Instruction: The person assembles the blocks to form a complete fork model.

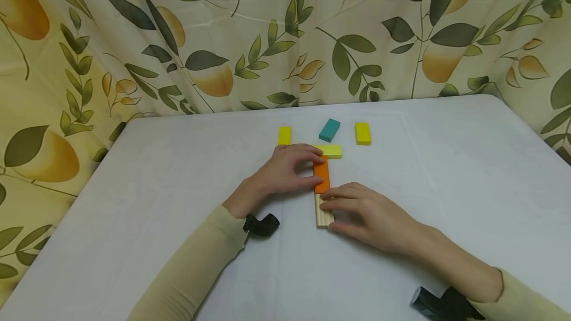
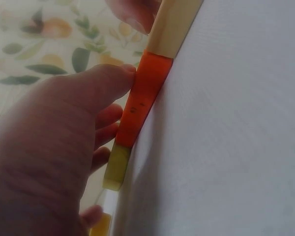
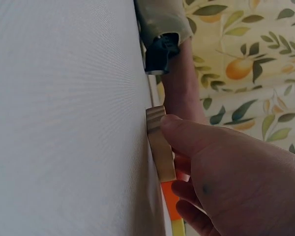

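Observation:
A row of blocks lies flat on the table: a plain wooden block (image 1: 324, 218) nearest, an orange block (image 1: 322, 170) beyond it, and a yellow block (image 1: 332, 151) set crosswise at the far end. My left hand (image 1: 287, 168) reaches in from the left, with thumb and fingertips resting on the orange block. From the right, my right hand (image 1: 376, 217) touches the wooden block, thumb at its near end and fingers towards the orange one. In the right wrist view, the thumb lies on the top edge of the wooden block (image 3: 160, 150). Fingers of both hands are loosely bent.
Behind the row lie a teal block (image 1: 329, 130), a yellow block (image 1: 363, 133) on the right and another yellow block (image 1: 284, 135) on the left, close to the left hand. A white cloth covers the table (image 1: 178, 177). A patterned curtain (image 1: 276, 33) hangs behind it.

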A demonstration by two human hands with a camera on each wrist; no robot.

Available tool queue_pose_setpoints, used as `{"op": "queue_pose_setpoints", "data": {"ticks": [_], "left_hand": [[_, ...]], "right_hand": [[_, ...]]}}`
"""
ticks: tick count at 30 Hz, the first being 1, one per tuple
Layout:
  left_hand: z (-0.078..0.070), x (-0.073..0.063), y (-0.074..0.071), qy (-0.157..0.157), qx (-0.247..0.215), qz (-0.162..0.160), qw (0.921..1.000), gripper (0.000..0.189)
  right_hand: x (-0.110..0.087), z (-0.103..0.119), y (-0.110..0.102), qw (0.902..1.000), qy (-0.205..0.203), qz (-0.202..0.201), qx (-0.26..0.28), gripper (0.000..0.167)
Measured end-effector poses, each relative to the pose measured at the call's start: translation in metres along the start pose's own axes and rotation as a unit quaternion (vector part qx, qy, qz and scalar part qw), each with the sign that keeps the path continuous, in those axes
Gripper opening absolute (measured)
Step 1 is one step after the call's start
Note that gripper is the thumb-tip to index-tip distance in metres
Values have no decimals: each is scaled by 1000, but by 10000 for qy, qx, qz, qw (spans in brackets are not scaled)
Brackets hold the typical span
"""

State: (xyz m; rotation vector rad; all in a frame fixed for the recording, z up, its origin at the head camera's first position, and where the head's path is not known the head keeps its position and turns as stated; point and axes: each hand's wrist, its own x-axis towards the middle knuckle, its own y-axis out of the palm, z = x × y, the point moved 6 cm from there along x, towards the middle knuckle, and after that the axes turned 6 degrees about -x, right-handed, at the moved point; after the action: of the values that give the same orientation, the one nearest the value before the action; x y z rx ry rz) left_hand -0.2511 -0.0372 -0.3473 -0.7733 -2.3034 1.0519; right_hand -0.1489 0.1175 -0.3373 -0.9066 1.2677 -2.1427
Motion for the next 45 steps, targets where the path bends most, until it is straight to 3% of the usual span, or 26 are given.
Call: {"op": "queue_pose_setpoints", "data": {"ticks": [14,45], "left_hand": [[0,0,0,60,-32,-38,10000,38],[4,-2,-2,-133,-155,31,9998,38]], "right_hand": [[1,-1,1,9999,115,42,-47,37],[5,0,3,9995,229,186,86,35]]}}
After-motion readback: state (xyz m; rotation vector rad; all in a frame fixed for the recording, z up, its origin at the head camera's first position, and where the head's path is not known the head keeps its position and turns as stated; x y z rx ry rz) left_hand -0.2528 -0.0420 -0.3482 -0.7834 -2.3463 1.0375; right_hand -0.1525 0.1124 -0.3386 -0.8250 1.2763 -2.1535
